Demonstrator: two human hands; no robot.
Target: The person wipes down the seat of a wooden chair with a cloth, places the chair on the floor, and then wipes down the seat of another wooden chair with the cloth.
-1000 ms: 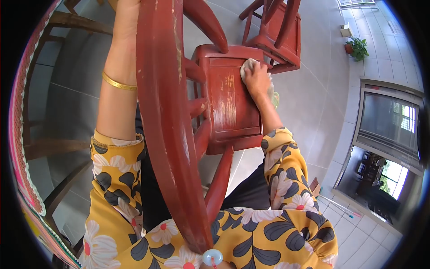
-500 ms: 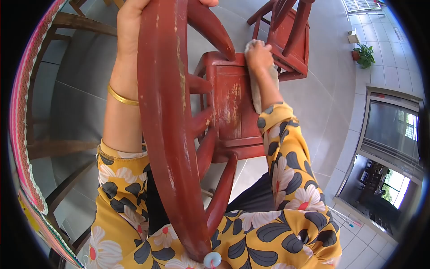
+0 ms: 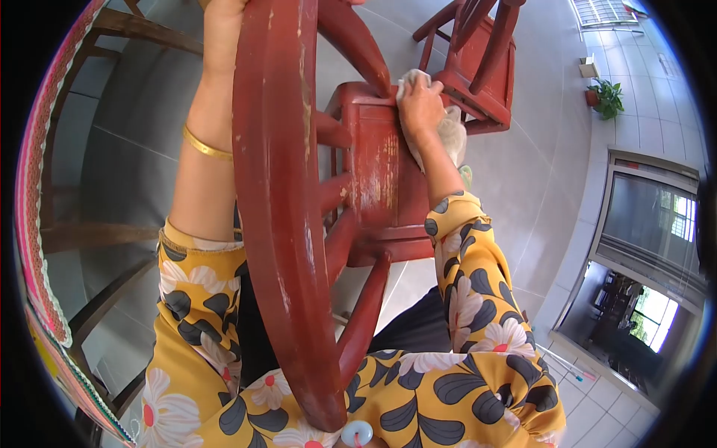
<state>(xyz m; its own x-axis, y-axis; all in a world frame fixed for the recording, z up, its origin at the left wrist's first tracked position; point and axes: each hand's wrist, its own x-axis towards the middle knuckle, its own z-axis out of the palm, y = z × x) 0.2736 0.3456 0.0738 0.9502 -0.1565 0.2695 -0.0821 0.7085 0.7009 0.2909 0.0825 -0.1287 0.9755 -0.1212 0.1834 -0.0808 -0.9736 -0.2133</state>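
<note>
A worn red wooden chair [image 3: 280, 187] stands close in front of me, its curved top rail running up the view. Part of my left hand [image 3: 224, 7] shows at the top edge, wrapped round that rail, with fingertips on its far side. My right hand [image 3: 422, 107] grips a pale cloth [image 3: 450, 138] and presses it on the far right corner of the chair's seat [image 3: 377, 168]. Some of the cloth hangs over the seat's right side. The seat's paint is scuffed and worn through in patches.
A second red chair [image 3: 485, 71] stands just beyond the right hand. Dark wooden chair frames [image 3: 104, 239] and a pink-edged cloth cover [image 3: 45, 187] lie along the left. A potted plant [image 3: 609, 97] sits by the tiled wall, near a glass door [image 3: 650, 209].
My right hand has moved left and slightly down along the seat's far edge with the cloth, which now bunches out to the right. My left hand keeps its hold on the rail.
</note>
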